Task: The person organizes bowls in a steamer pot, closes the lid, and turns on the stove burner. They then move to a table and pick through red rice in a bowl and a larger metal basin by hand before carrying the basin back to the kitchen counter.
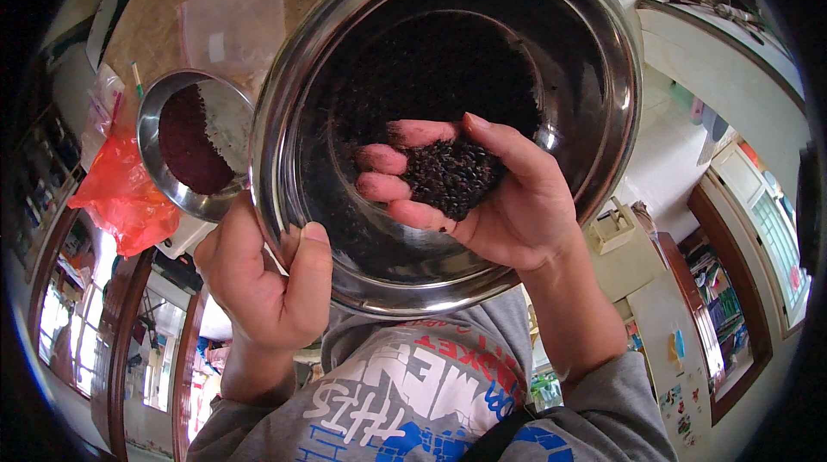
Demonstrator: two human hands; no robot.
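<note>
A wide stainless steel basin (284,158) is tilted towards me, with dark grains (426,68) spread over its bottom. They look like black rice or small seeds; I cannot tell which. My left hand (271,275) grips the basin's near left rim, thumb on top and fingers beneath. Inside the basin my right hand (517,203) is turned palm up with its fingers curled. A heap of the dark grains (455,178) rests in that palm, and fine dark specks cling to the fingertips.
Left of the basin, a smaller steel bowl (223,97) holds dark reddish-brown granular matter (187,145) along one side. Beside it lies a red plastic bag (129,197). A clear zip bag (239,23) lies flat on the brown tabletop (155,29). A white refrigerator (665,333) stands at right.
</note>
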